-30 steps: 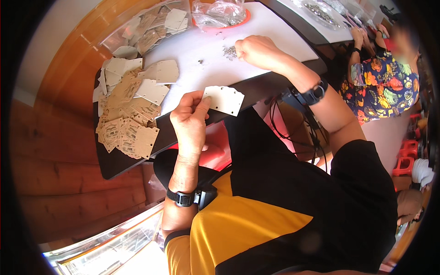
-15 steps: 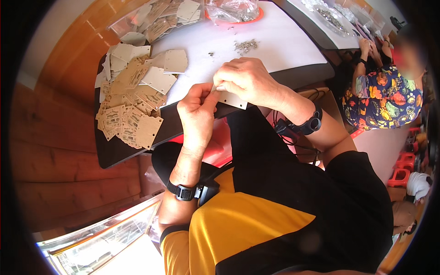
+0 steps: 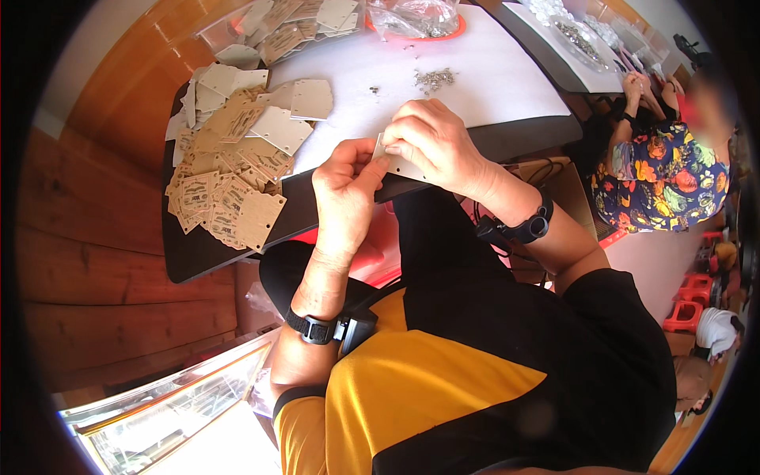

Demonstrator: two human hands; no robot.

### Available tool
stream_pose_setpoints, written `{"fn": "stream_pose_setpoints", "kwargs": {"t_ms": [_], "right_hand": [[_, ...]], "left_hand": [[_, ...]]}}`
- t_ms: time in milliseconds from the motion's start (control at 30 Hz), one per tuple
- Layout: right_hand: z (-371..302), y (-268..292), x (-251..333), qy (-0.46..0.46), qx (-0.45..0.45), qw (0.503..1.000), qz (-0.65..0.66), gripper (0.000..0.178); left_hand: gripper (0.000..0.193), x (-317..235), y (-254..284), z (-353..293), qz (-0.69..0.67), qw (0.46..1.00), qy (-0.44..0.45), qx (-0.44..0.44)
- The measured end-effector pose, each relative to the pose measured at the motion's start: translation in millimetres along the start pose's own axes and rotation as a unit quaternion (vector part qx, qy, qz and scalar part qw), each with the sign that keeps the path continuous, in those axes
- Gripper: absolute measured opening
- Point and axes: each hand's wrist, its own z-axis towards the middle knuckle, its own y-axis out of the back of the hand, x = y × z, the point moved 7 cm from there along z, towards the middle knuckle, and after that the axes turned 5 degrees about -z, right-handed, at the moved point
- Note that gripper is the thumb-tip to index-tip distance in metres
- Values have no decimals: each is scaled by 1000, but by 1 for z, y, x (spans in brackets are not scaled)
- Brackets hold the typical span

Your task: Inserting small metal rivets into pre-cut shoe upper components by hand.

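Observation:
A small cream card (image 3: 405,169) with punched holes is held over the table's near edge. My left hand (image 3: 348,178) pinches its left end between thumb and fingers. From the upper right, my right hand (image 3: 434,142) is closed at the same end of the card, thumb and fingertips pressed together on it. Whether a small metal piece sits between those fingertips is hidden. Beyond my hands, a scatter of tiny metal pieces (image 3: 435,80) lies on the white sheet (image 3: 360,103). To the left is a loose heap of brown and cream cards (image 3: 229,150).
A clear box of cards (image 3: 297,28) stands at the back, beside a red-rimmed tray (image 3: 455,32) with a plastic bag. At the right, another person in a flowered top (image 3: 661,170) works at a second table. A glass case (image 3: 170,416) is at lower left.
The view has shifted slightly. My right hand has turned a little over the card and now covers more of it. My left hand keeps its pinch.

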Motion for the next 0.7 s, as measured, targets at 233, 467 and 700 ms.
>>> {"fn": "stream_pose_setpoints", "kwargs": {"t_ms": [233, 467, 700], "right_hand": [[-4, 6, 20, 72, -45, 990, -109, 11], [1, 3, 5, -32, -26, 999, -7, 11], [2, -4, -13, -150, -13, 980, 130, 13]], "left_hand": [[18, -1, 3, -1, -32, 998, 60, -7], [17, -1, 1, 0, -22, 998, 57, -11], [18, -3, 0, 0, -15, 999, 41, 0]]}}
